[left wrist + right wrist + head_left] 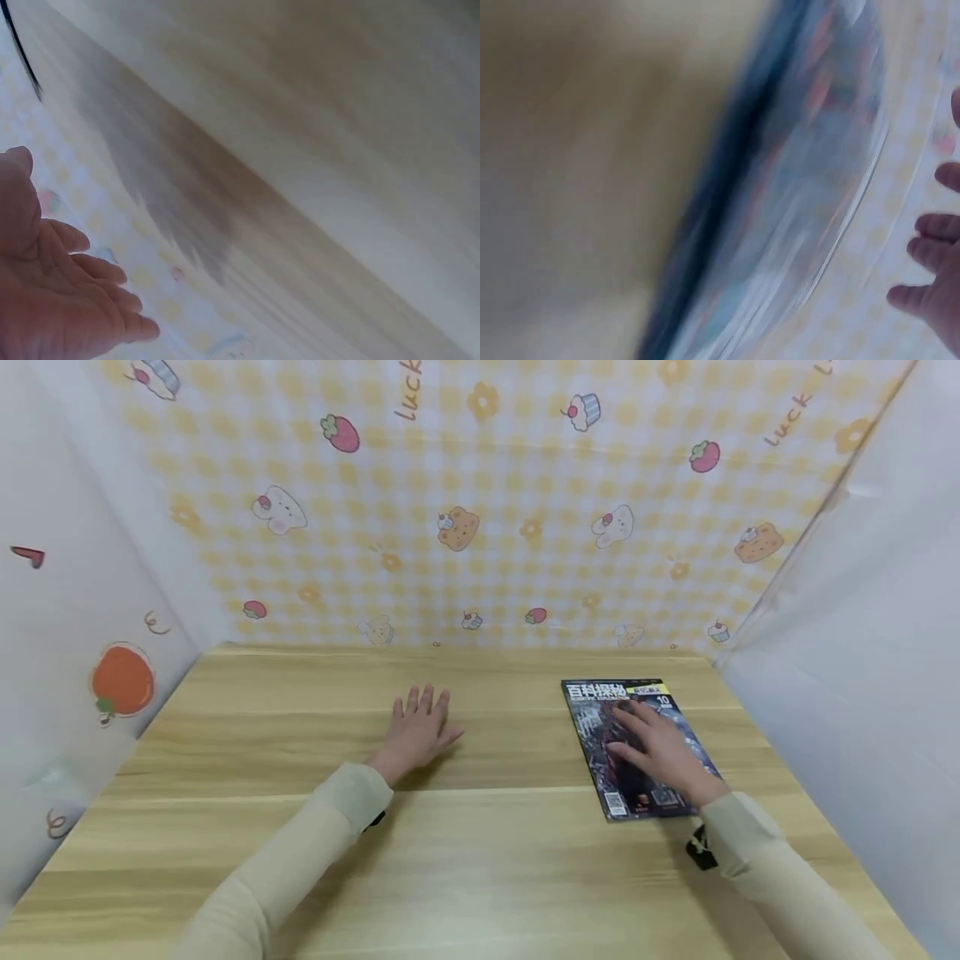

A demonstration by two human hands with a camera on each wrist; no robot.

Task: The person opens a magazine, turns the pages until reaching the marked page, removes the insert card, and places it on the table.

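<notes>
Magazine (628, 778) lies flat at right on the counter (480, 868), beneath the right hand (663, 750), which is spread and grips nothing, and it may sag or slip if lifted by one corner only, the left hand (416, 732), also spread, being well apart.

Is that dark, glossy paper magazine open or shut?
Shut. The magazine lies with one cover facing up, its white title along the far edge, on the yellowish wood-grain table beneath the right hand.
</notes>
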